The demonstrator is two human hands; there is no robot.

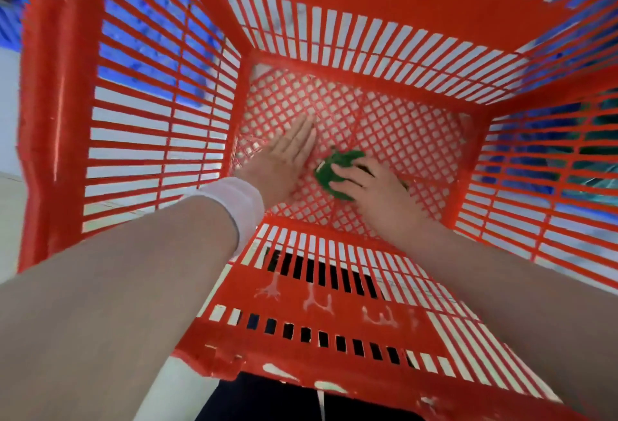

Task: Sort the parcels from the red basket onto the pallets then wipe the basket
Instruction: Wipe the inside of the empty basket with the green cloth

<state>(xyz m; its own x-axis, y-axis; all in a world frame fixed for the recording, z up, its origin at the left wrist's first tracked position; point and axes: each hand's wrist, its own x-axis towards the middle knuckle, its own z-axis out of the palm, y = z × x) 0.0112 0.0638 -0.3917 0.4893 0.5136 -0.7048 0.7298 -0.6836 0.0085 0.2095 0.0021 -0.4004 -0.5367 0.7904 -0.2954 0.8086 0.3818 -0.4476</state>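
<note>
Both hands reach into the red basket: left hand flat, right hand gripping a green cloth.

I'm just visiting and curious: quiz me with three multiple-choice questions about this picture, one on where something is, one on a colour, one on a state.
1. Where is the cloth?
A. On the basket floor, under the right hand
B. Draped over the basket's rim
C. Under the left hand

2. What colour is the cloth?
A. White
B. Green
C. Yellow

3. How is the left hand?
A. Closed in a fist
B. Gripping a side wall
C. Open and flat on the mesh floor

Answers: 1 A, the right hand's fingers press it onto the mesh floor. 2 B, it shows dark green against the red mesh. 3 C, its fingers lie stretched out, holding nothing.
</note>
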